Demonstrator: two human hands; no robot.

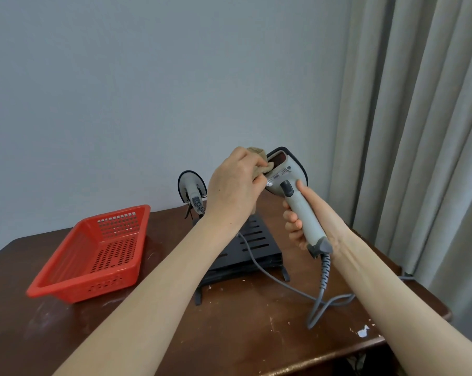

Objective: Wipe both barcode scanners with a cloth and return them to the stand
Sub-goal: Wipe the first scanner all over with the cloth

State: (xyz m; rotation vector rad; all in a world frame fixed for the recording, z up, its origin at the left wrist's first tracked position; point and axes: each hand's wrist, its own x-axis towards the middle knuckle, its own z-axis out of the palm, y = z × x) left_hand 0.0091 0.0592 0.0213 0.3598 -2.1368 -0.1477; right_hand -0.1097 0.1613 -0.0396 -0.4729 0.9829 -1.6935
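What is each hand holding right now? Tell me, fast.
Left hand: grips the tan cloth, pressed to the head of the grey scanner.
Right hand: grips that scanner's handle.

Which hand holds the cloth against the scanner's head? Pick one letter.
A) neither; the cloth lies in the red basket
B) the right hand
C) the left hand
C: the left hand pinches the tan cloth against the head of the scanner, while the right hand grips its handle.
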